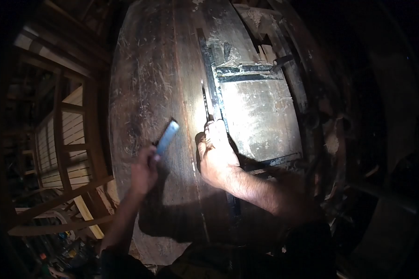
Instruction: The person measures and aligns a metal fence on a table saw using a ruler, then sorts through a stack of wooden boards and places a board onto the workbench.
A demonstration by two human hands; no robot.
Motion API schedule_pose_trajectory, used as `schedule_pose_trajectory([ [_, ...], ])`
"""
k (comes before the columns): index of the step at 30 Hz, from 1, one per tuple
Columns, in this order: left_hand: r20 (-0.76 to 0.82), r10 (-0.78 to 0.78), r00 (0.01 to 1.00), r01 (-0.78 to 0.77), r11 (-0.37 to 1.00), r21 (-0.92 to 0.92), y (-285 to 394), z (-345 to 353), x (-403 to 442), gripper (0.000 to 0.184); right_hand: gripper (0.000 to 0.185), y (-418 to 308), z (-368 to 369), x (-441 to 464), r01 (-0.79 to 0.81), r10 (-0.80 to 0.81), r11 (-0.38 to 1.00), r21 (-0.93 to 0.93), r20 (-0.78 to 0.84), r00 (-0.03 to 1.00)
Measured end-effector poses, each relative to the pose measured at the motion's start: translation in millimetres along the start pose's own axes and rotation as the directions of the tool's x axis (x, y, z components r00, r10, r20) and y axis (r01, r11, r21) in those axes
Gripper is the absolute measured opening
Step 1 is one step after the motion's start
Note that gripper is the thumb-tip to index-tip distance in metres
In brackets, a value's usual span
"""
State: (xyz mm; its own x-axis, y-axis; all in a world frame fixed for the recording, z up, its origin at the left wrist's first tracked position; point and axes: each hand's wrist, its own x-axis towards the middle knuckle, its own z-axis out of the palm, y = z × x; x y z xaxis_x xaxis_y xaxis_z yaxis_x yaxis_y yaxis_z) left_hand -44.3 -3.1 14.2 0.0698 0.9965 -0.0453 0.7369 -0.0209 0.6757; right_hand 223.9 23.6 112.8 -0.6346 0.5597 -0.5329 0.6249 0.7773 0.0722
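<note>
My left hand (145, 169) is closed around the lower end of a flat, blue-grey strip (167, 138) that looks like a blade. Its exact kind cannot be made out. The strip points up and to the right, over the dark wooden bench top (149, 88). In the bright light, my right hand (218, 151) has its fingers drawn together at the lower end of a thin dark strip (206, 103). That strip lies along the bench beside a long dark metal bar (214, 93). The fingertips hide how the strip is held.
Right of the bar lies a pale, worn panel (260, 118) crossed by dark bands. A round peg (282, 62) and wood scraps (267, 52) are near its top. Slatted wooden frames (74, 139) stand to the left of the bench. The surroundings on the right are dark.
</note>
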Motion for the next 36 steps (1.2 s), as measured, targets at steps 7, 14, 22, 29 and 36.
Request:
schedule_pose_trajectory([
  [7,-0.014,0.304,0.952,-0.305,0.952,-0.007,27,15,114,0.026,0.055,0,-3,1,-0.006,0.005,0.999,0.039,0.025,1.0],
  [14,0.117,0.271,0.955,-0.271,0.962,-0.012,36,31,159,0.031,0.052,-4,6,3,-0.079,0.082,0.996,0.047,-0.067,0.994],
  [22,0.137,0.389,0.911,-0.382,0.921,-0.074,30,37,178,0.03,0.053,-2,8,3,-0.039,0.039,0.999,-0.004,-0.085,0.996],
  [29,0.127,0.446,0.886,-0.448,0.894,-0.008,28,38,181,0.029,0.053,4,1,-1,0.037,-0.037,0.999,-0.04,-0.019,0.999],
  [36,0.119,0.497,0.859,-0.503,0.864,0.025,22,43,188,0.036,0.054,1,7,1,0.017,-0.018,1.0,-0.02,-0.073,0.997],
])
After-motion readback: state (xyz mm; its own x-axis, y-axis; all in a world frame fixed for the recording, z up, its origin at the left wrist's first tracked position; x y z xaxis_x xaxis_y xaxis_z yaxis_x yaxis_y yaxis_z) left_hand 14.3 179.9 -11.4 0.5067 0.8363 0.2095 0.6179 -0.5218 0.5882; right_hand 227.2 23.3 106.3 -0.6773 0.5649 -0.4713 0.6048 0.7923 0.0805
